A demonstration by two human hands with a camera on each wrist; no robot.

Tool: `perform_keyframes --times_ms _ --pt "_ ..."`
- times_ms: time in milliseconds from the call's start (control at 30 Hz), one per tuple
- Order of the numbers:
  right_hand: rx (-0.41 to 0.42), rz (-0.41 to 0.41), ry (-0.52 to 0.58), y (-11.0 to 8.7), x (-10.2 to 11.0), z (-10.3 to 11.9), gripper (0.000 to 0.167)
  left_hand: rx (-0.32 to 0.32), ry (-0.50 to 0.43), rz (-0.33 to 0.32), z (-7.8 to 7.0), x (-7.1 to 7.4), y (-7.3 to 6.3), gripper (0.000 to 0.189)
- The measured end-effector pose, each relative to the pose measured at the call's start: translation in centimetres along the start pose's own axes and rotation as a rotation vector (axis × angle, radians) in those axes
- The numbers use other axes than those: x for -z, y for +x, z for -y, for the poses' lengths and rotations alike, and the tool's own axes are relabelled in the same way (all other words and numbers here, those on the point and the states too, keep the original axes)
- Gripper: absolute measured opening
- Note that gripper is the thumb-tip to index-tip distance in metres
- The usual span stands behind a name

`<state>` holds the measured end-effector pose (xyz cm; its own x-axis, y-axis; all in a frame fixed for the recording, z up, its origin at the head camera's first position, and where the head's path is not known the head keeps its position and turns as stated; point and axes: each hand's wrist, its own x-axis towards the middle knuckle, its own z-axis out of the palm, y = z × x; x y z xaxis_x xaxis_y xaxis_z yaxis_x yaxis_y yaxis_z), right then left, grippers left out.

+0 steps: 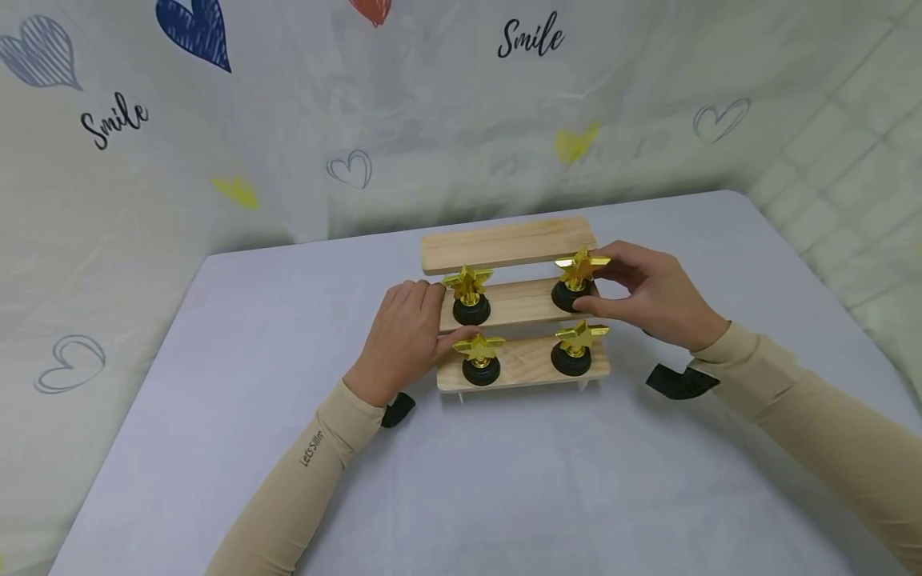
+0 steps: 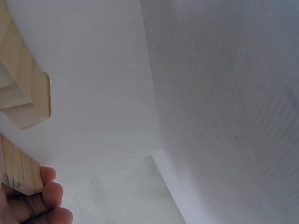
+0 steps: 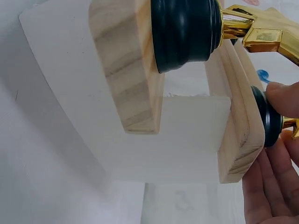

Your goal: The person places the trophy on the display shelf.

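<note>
A three-tiered wooden shelf (image 1: 522, 306) stands on the table, with small gold star trophies on its lower two tiers. My left hand (image 1: 399, 344) grips the left end of the middle board; in the left wrist view its fingertips (image 2: 53, 193) curl round the board's end. At the right end of that tier, my right hand (image 1: 651, 296) holds a star trophy (image 1: 574, 294) by its black base, the thumb against it. Another trophy (image 1: 471, 309) stands beside my left hand. The bottom board carries a left trophy (image 1: 480, 370) and a right trophy (image 1: 571, 359).
The top board (image 1: 507, 244) bears nothing. A white side panel (image 3: 187, 140) supports the boards. White cloth covers the table (image 1: 504, 480), and a curtain (image 1: 432, 96) printed with hearts hangs behind it.
</note>
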<state>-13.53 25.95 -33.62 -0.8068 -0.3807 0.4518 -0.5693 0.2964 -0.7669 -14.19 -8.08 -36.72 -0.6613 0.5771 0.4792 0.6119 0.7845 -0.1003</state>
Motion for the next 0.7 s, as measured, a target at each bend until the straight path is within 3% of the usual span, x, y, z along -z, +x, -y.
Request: perform_keyframes --times_ms 167,367,700 --pt "-0.034 -0.024 -0.065 -0.5 0.9 0.3 0.050 -0.010 0.007 -0.021 -0.1 0.0 0.0 0.069" --pt "-0.113 -0.087 -0.103 -1.3 2.6 0.8 0.044 -0.003 0.022 -0.003 -0.1 0.0 0.0 0.065" --pt "-0.177 -0.160 -0.118 -2.7 5.3 0.8 0.039 -0.003 0.014 0.001 -0.4 0.3 0.0 0.066"
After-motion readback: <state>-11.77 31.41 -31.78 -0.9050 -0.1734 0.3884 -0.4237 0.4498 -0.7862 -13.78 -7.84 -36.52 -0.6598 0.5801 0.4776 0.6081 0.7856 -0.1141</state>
